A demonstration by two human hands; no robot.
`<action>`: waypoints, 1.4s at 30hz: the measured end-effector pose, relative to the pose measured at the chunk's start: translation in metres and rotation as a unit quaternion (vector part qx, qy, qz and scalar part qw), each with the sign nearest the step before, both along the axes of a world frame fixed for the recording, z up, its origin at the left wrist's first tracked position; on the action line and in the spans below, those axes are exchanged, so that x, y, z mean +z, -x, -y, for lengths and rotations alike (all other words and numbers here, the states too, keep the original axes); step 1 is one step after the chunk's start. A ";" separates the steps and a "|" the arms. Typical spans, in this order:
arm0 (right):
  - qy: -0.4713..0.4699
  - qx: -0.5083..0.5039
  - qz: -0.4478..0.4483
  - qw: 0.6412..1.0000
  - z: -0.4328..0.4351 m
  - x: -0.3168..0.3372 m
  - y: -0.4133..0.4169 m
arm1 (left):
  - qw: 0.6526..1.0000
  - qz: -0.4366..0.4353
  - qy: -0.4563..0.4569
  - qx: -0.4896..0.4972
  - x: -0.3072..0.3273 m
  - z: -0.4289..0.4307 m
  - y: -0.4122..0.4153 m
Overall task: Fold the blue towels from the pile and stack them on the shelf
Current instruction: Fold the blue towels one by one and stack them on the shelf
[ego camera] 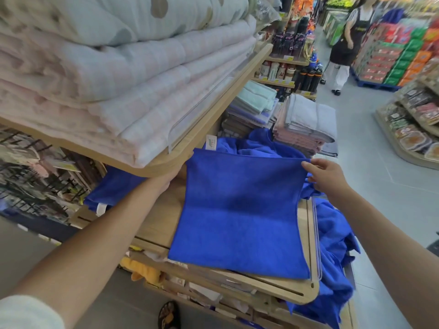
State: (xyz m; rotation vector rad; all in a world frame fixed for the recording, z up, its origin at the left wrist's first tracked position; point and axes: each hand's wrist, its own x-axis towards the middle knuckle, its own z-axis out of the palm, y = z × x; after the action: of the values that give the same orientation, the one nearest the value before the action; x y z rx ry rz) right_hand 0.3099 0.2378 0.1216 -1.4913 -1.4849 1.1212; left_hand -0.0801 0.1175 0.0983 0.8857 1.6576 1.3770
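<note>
The limp, light royal-blue cloth towel (240, 214) at frame centre handles best by its far corners: your right hand (325, 176) pinches one, your left hand (169, 180) has its fingers hidden.

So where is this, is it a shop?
Most likely a big store: folded quilts stacked on a display shelf, bottles above yellow price tags, and stacked boxed goods along the aisle.

A towel (240, 222) lies on the shelf (156, 222) by its right edge, the pile (332, 233) behind and right, quilts (118, 79) on the upper shelf (221, 108).
</note>
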 end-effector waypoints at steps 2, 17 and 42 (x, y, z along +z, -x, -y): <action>-0.016 0.017 0.010 1.000 0.008 -0.002 -0.010 | 0.999 -0.018 -0.035 0.011 -0.001 0.007 0.001; -0.231 0.271 0.258 0.898 0.138 -0.033 -0.093 | 0.953 -0.273 -0.022 -0.131 -0.041 0.163 -0.009; -0.138 0.137 0.491 0.849 0.164 -0.137 0.038 | 0.770 -0.612 0.100 -0.148 -0.121 0.099 -0.113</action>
State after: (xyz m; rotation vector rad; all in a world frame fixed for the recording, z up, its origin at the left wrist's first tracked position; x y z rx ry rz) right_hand 0.2719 0.0737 -0.0149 -1.7596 -2.4737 0.1728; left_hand 0.0332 0.0181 -0.0227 2.0439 2.3202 0.2492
